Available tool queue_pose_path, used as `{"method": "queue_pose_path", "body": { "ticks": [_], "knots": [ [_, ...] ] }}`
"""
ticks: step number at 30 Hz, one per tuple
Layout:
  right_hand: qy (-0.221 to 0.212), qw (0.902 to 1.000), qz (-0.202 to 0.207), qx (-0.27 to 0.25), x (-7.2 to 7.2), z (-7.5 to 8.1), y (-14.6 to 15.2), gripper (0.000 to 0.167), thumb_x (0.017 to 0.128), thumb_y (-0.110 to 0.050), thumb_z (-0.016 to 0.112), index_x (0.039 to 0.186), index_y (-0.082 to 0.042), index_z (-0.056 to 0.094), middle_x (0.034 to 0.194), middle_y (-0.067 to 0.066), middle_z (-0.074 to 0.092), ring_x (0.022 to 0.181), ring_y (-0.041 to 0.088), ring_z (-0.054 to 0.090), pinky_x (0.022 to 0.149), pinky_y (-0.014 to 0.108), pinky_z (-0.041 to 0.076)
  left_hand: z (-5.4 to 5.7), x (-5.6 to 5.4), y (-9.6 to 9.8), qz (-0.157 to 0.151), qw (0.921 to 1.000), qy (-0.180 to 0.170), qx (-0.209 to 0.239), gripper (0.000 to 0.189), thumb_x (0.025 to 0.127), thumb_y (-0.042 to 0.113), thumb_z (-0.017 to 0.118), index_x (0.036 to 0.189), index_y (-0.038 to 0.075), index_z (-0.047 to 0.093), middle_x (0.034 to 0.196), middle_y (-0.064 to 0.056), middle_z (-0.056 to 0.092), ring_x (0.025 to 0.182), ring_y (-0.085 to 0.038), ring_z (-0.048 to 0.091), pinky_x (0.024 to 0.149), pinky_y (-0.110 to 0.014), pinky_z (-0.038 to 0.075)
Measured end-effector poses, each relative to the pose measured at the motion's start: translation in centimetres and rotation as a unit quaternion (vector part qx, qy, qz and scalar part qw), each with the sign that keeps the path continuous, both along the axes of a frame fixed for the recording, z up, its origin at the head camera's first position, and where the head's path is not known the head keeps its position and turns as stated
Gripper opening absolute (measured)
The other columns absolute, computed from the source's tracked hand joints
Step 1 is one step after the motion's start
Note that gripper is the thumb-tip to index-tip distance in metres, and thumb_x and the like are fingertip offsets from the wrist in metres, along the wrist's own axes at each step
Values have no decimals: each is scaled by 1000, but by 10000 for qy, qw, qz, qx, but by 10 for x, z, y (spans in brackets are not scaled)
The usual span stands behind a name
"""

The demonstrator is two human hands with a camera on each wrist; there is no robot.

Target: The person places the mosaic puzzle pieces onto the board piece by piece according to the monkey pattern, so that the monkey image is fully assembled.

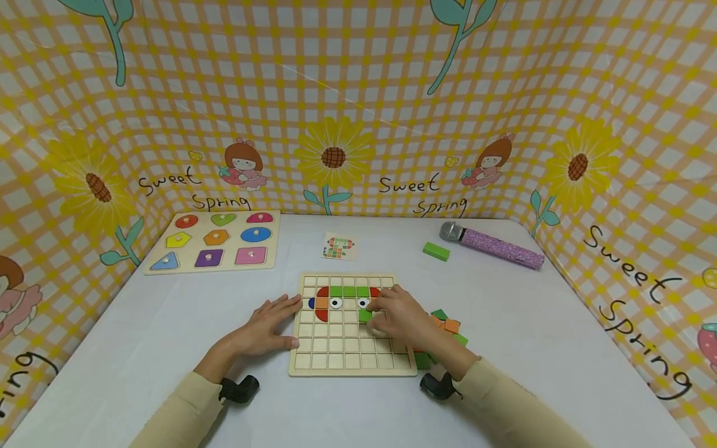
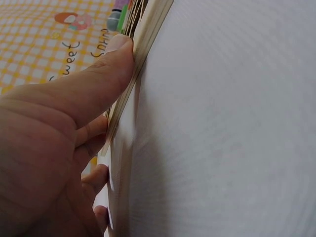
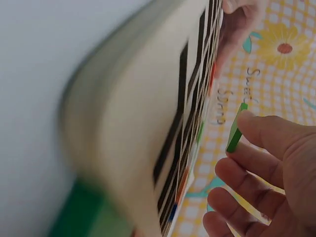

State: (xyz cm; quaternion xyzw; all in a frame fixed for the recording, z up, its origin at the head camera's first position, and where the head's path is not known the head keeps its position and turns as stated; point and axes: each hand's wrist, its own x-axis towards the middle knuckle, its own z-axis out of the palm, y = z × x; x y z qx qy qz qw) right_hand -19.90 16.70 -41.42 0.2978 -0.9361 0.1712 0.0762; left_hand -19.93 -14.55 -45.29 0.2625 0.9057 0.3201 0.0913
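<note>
A wooden grid board (image 1: pixel 336 362) lies in the middle of the table, partly filled with green, red, orange and blue tiles and two eye tiles (image 1: pixel 335 303). My right hand (image 1: pixel 400 314) is over the board's right side, pinching a small green tile (image 3: pixel 237 132) between thumb and index finger, the other fingers loosely bent. Below the right eye tile, that green tile (image 1: pixel 365 316) shows at the fingertips in the head view. My left hand (image 1: pixel 263 328) rests at the board's left edge; its thumb (image 2: pixel 118 54) touches the rim and the fingers are spread.
Loose green and orange tiles (image 1: pixel 451 325) are piled right of the board, partly behind the right forearm. Farther back stand a knob shape puzzle (image 1: pixel 192 241), a pattern card (image 1: pixel 340 246), a green block (image 1: pixel 435 251) and a purple glittery microphone (image 1: pixel 501 247). Checked cloth (image 1: pixel 358 93) walls the table.
</note>
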Motion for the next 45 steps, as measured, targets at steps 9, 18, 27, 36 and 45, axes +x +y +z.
{"method": "queue_pose_path", "body": {
  "ticks": [9, 18, 27, 36, 45],
  "knots": [
    [37, 10000, -79, 15, -5, -5, -31, 22, 77, -26, 77, 94, -14, 74, 93, -1, 67, 86, 14, 49, 80, 33, 47, 0, -2, 0, 32, 9998, -74, -164, 80, 82, 33, 72, 146, 6, 34, 156, -12, 27, 145, -39, 15, 117, -62, 5],
    [-190, 9997, -123, 126, -11, -8, -52, 20, 79, -24, 73, 97, -14, 73, 98, 0, 68, 84, 14, 47, 77, 30, 42, -1, -2, -1, 17, 9999, -64, -141, 79, 82, 33, 71, 146, 5, 34, 156, -12, 27, 145, -39, 15, 116, -62, 5],
    [-159, 9990, -204, 355, -16, -15, -58, 23, 81, -28, 73, 99, -14, 73, 98, 0, 67, 84, 14, 48, 73, 26, 40, -1, -2, 0, 46, 9998, -92, -166, 79, 82, 33, 72, 146, 6, 34, 156, -11, 27, 145, -38, 15, 117, -62, 6],
    [-94, 9989, -198, 415, -17, -18, -58, 24, 80, -29, 74, 100, -15, 73, 98, 0, 67, 82, 14, 47, 71, 25, 39, 0, -1, 0, 70, 9997, -163, -142, 80, 81, 32, 72, 146, 6, 34, 156, -11, 27, 146, -38, 14, 117, -61, 5],
    [-106, 9990, -194, 383, -16, -18, -57, 27, 78, -32, 76, 100, -15, 73, 97, -1, 65, 83, 14, 46, 72, 26, 39, 0, -2, 0, 22, 9999, -96, -131, 79, 82, 32, 72, 146, 6, 34, 156, -11, 27, 146, -38, 15, 117, -62, 5]
  ]
}}
